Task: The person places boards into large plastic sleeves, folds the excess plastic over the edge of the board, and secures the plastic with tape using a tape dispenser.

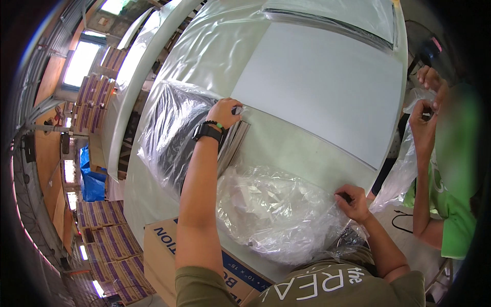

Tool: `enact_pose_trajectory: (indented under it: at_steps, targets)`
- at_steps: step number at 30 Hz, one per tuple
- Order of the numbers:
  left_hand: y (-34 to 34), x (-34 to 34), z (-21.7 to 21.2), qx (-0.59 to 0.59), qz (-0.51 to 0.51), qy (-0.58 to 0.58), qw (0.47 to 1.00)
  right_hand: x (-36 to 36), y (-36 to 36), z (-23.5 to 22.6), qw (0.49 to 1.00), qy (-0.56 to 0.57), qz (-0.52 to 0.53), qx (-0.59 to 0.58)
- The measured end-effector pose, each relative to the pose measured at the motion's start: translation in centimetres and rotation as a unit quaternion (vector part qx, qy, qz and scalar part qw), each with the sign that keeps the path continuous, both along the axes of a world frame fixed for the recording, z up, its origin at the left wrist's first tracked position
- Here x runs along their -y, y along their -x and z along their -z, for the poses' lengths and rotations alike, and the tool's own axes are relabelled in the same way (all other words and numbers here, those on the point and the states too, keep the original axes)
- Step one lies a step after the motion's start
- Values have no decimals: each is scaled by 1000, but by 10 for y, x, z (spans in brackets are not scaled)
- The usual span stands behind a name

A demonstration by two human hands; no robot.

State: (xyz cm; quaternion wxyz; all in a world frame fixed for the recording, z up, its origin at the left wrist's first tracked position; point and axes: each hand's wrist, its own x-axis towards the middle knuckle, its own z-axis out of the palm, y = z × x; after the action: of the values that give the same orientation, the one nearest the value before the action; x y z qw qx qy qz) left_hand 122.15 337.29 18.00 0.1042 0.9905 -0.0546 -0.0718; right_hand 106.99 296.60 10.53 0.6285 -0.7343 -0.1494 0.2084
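As our left hand (pixel 225 113) and right hand (pixel 355 205) curl, grips unclear, by film-wrapped black sheets (pixel 176 123) and crumpled clear plastic (pixel 271 210), tugging risks tears.

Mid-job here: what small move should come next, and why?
Probably have the right hand draw the loose clear plastic flat: it lies crumpled beside the seemingly bare edges of the dark sheet stack, and that hand is at the plastic's right side. The left hand is at the stack's far corner, so it could likely steady it.
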Motion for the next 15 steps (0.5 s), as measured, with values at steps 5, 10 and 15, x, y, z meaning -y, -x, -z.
enact_pose_trajectory:
  at_steps: [5,10,15]
  targets:
    - [3,-1,-4,15,0,-30,999,1,3,1,999,-29,11,8]
    - [-2,5,-13,46,22,-63,997,5,1,2,999,-43,8,15]
    - [-1,14,-19,39,27,-115,992,6,-1,2,998,-66,9,10]
